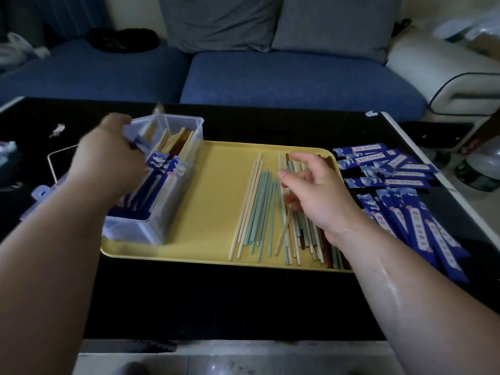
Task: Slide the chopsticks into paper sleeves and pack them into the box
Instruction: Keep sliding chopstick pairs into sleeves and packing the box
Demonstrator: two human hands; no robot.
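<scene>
1. Chopsticks [259, 207] lie loose in rows on the tray [216, 185], pale, green and brown mixed. They look light, stiff and smooth, so likely to roll or slip.
2. Right hand [322, 190] hovers over them with its fingers loosely spread. One lower fingertip touches a tilted pale stick, and no firm grip shows.
3. Left hand [108, 161] is at the box [173, 201], blurred. I cannot tell whether it grips one of the sleeved pairs [159, 169] standing there.
4. Sleeves [400, 169] are scattered on the table [216, 293] right of the tray. They look thin and easily creased.
5. Probably best: pinch two matching sticks near mid-length, align the tips, and hold the sleeve lightly by its open end.
</scene>
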